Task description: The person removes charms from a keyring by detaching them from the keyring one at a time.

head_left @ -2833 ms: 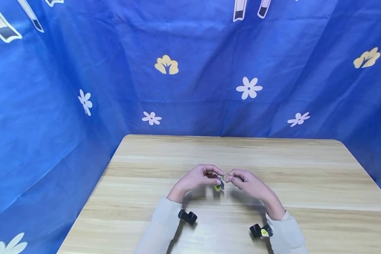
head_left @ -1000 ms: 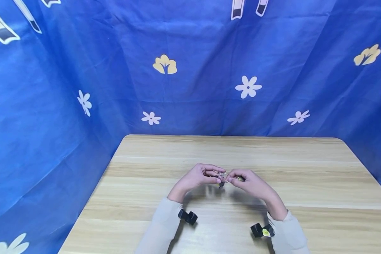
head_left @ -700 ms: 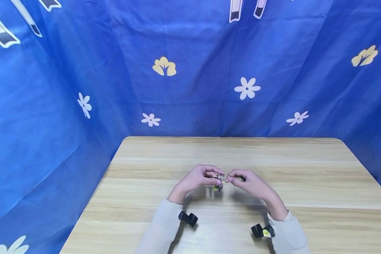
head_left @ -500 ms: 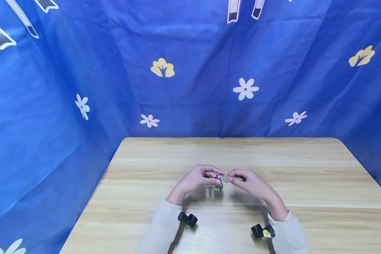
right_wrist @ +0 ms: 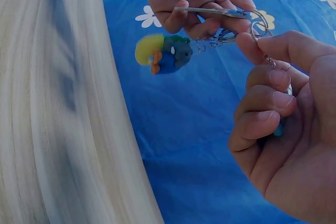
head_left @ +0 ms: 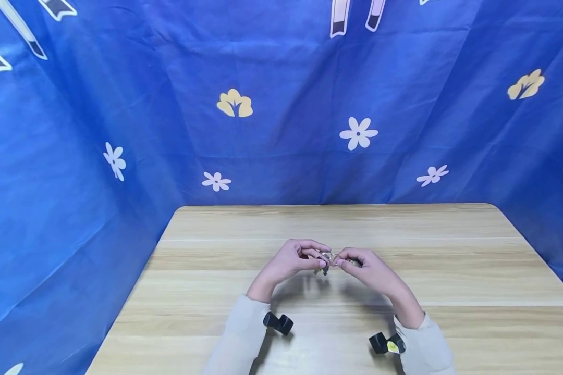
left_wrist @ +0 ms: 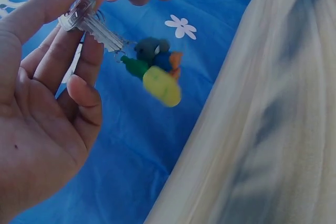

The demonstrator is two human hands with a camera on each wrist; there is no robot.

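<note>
Both hands meet over the table around a bunch of keys. In the head view, my left hand (head_left: 291,260) pinches the bunch between thumb and fingertips. Its silver keys (left_wrist: 100,30) show in the left wrist view. Below them dangle a grey-and-blue figure with orange feet (left_wrist: 152,51) and a yellow-and-green charm (left_wrist: 161,86). My right hand (head_left: 368,271) pinches a metal split ring (right_wrist: 261,24) with thumb and index finger, right beside the left fingertips. From that grip a short chain (right_wrist: 269,61) runs into its curled fingers, where a turquoise piece (right_wrist: 278,129) peeks out, mostly hidden.
A light wood-grain table (head_left: 216,229) spreads beneath the hands. Blue cloth (head_left: 286,130) printed with flowers rises behind it and along both sides. Each sleeved wrist carries a small black camera, one on the left (head_left: 278,323) and one on the right (head_left: 379,342).
My left hand has risen slightly and the charms under it have swung and turned. The fingertips of both hands sit a little closer at the ring. The head view has shifted slightly.
</note>
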